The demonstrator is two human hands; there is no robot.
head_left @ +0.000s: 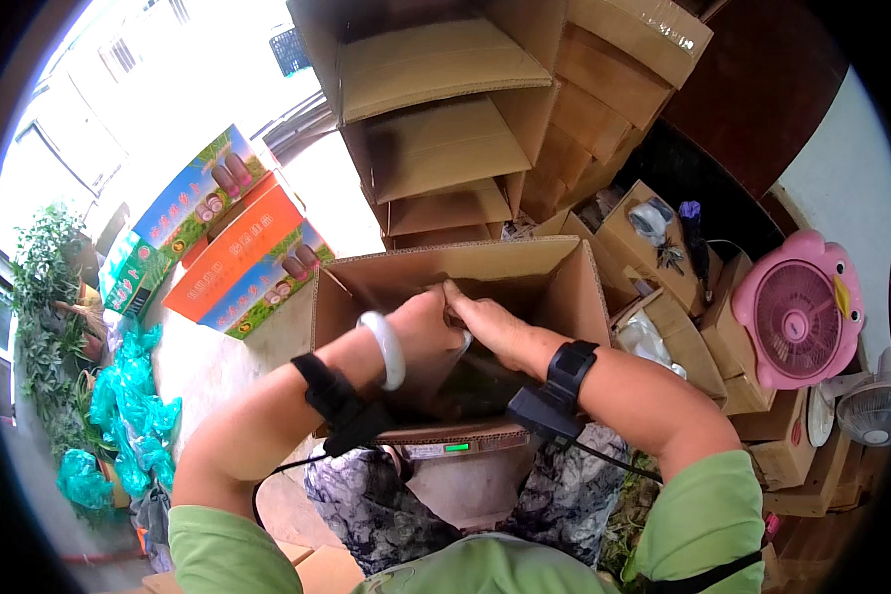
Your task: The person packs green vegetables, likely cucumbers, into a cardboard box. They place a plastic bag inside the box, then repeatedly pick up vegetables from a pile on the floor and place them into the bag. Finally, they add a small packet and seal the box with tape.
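Note:
An open cardboard box stands in front of me, and both hands reach down into its mouth. My left hand is closed, its fingertips meeting those of the right near the far inner wall. My right hand is closed too, thumb and fingers pinched together. What the fingers grip is hidden, though a thin whitish edge shows below them. Dark, shiny, greenish stuff lies in the shadow at the box's bottom. A green-lit display shows just under the box's near edge.
Nested open cartons tower behind the box. Printed cartons lie on the floor to the left, near teal plastic bags and leafy plants. At right are a pink fan and a cluttered carton.

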